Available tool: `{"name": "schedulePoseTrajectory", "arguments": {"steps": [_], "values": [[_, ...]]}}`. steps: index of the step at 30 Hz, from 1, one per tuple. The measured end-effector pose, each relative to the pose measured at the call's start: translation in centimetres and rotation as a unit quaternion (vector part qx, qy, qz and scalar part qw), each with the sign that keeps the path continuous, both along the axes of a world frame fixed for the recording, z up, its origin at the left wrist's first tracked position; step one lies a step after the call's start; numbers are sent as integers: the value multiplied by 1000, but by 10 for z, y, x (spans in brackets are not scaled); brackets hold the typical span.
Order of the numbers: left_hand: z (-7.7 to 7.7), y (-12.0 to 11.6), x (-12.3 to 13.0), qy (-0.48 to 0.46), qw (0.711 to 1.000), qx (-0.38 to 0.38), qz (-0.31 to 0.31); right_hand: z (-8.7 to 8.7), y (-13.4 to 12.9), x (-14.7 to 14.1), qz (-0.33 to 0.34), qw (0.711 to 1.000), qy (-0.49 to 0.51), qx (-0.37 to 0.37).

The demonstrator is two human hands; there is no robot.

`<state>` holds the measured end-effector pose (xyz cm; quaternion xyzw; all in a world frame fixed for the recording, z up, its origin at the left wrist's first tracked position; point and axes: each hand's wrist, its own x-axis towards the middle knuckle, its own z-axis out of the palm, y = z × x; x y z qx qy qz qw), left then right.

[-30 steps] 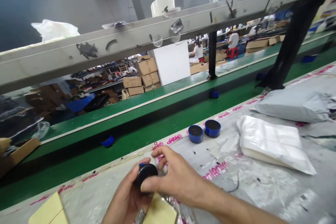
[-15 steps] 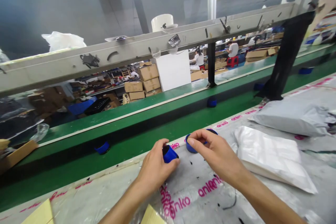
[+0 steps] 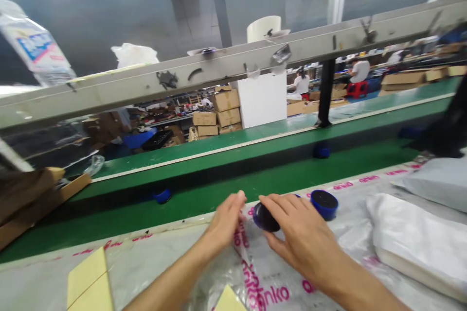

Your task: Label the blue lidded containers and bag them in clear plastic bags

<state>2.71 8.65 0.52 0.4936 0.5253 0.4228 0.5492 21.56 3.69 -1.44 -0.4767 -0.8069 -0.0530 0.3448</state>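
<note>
Blue puck (image 3: 265, 217): small round piece with a dark face, now tipped on edge in the right hand (image 3: 299, 238), pinched by thumb and fingers just above the bench (image 3: 153, 262). Half a second ago the left hand (image 3: 225, 218) held it; that grip is now emptied, fingers loosely curled on clear printed film (image 3: 248, 257). Second blue puck (image 3: 324, 203): standing just right. Yellow card (image 3: 89, 282): near left.
</note>
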Motion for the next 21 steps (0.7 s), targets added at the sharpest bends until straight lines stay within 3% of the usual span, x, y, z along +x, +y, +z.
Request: {"name": "schedulePoseTrajectory", "arguments": {"steps": [2,4,7,9,11,15,18,21], "values": [[9,22,-41,122,985,81,88,0,8,-6,-13,998,-64,6],[20,45,-88,225,949,122,182,-4,15,-12,-19,993,-113,1],[23,76,-149,335,890,101,292,-9,22,-16,-32,991,-132,-18],[16,89,-179,379,869,68,310,-7,23,-10,-37,992,-115,-27],[6,94,-199,406,864,65,290,3,20,2,-49,996,-72,-14],[0,84,-211,432,858,108,256,25,3,17,-84,992,87,22],[3,66,-196,428,860,143,238,24,-17,1,-9,986,135,-94],[3,37,-168,391,886,170,181,10,-37,-33,49,967,76,-236]]}}
